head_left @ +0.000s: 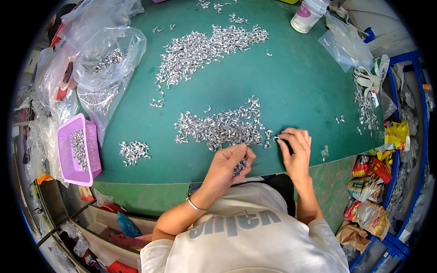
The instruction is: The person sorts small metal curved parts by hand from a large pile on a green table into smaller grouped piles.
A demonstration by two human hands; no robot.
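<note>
A heap of small, shiny, curved metal pieces (221, 127) lies near the front of the green table (300, 86). At the heap's front edge, my left hand (226, 163) is closed around several of these pieces, which show between the fingers. To the heap's right, my right hand (296, 148) pinches one small curved metal piece (276, 138) between thumb and fingertips, just above the table. A larger spread of the same pieces (200, 52) lies farther back, and a small cluster (134, 152) sits to the left.
A purple basket (96, 152) with metal pieces stands at the left edge beside a clear plastic bag (132, 50) of more pieces. A white bottle (309, 16) stands at the back right. Gloves (366, 79) and another cluster of pieces (365, 107) lie along the right edge.
</note>
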